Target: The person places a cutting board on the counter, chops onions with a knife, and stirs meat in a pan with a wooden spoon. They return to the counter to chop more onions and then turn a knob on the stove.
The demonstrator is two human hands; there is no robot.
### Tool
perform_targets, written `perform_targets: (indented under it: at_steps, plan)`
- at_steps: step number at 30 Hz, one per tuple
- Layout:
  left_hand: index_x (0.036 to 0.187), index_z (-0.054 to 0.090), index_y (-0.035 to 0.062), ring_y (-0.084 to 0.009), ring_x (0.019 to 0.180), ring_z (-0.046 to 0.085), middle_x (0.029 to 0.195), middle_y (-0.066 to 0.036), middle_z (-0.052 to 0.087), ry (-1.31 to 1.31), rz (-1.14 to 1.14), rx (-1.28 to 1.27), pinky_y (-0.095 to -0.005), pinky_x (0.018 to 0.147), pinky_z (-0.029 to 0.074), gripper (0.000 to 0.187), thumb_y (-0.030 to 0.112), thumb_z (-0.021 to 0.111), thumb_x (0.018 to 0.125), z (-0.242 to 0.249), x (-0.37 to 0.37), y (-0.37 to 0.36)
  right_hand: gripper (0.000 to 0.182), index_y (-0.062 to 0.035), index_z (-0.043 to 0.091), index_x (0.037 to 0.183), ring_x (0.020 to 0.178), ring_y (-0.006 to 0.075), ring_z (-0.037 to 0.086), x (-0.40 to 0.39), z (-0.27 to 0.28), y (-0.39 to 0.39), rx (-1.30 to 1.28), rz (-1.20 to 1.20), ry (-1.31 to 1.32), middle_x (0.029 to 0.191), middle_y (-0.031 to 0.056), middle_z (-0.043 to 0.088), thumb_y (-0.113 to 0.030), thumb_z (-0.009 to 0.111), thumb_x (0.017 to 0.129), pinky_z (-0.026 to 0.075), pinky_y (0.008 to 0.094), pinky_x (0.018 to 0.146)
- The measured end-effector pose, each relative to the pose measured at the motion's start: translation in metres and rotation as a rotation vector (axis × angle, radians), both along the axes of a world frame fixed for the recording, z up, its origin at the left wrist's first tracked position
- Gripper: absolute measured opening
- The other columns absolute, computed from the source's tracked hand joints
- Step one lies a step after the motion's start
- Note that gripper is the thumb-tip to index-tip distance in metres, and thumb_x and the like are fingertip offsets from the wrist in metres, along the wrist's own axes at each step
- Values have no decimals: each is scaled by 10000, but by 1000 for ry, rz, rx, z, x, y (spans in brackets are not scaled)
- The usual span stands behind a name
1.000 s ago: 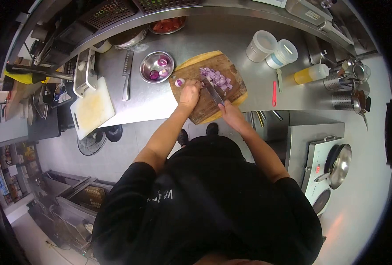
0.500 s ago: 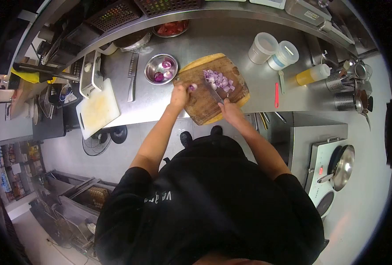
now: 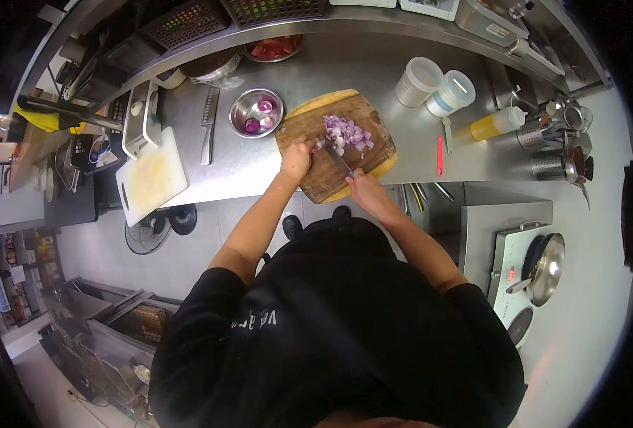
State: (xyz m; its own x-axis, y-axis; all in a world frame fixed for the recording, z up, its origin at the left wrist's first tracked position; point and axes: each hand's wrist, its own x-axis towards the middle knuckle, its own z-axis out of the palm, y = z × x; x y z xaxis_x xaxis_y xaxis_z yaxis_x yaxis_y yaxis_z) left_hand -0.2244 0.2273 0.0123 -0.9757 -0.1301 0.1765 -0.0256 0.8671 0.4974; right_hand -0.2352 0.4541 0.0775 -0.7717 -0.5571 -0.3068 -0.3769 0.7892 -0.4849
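On the wooden cutting board (image 3: 317, 180), my left hand (image 3: 297, 161) has its fingers closed on a small piece of red onion (image 3: 320, 145). My right hand (image 3: 368, 192) grips a knife (image 3: 340, 161) by its handle, near the board's front edge. The blade points forward and left, its tip at the onion piece. A heap of diced red onion (image 3: 350, 133) lies just beyond the blade. Left of the board stands a steel bowl (image 3: 235, 118) with peeled red onions (image 3: 265, 106) inside.
Another knife (image 3: 208, 132) and a white cutting board (image 3: 152, 178) lie to the left. At right stand two plastic tubs (image 3: 417, 82), a yellow squeeze bottle (image 3: 493, 126) and a red-handled tool (image 3: 440, 157). A shelf edge (image 3: 373, 23) runs above the back of the counter.
My left hand has moved right and toward me, bringing the onion piece from beside the heap to the knife. The blade has shifted left, off the diced heap, to meet it.
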Motion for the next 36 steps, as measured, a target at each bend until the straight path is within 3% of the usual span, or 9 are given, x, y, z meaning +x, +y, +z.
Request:
perform_targets:
  at_steps: [12,16,21,30,36]
  plan:
    - [1006,704,91,-363,819,618,891,-173,623,15,45,16,-433,741,492,225,74,553,839,-2,-7,6,352,46,484,962,758,457,615,-7,21,-2,56,31,6,769,287,623,-302,434,957,479,534,685]
    - [986,709,89,-360,812,617,878,-169,623,90,37,-6,-433,723,496,209,80,548,854,1,-1,10,360,51,486,960,764,456,616,-8,-6,-6,-6,49,14,775,290,624,-305,434,958,480,532,688]
    - [965,708,75,-359,806,616,878,-168,627,106,54,25,-427,713,495,191,81,554,853,-3,0,8,360,54,489,954,767,452,619,-5,21,-7,63,2,10,780,283,627,-303,438,956,479,537,687]
    - [921,705,50,-359,787,614,845,-170,629,162,23,81,-428,698,488,156,103,571,860,-2,-1,5,357,34,492,975,794,450,617,-3,4,-17,67,24,2,795,284,627,-319,436,956,484,528,702]
    - [820,687,12,-366,758,612,813,-174,624,178,123,121,-427,672,482,158,110,573,867,-9,2,9,360,54,486,958,757,477,599,0,28,-8,49,40,45,774,301,613,-304,450,957,465,541,673]
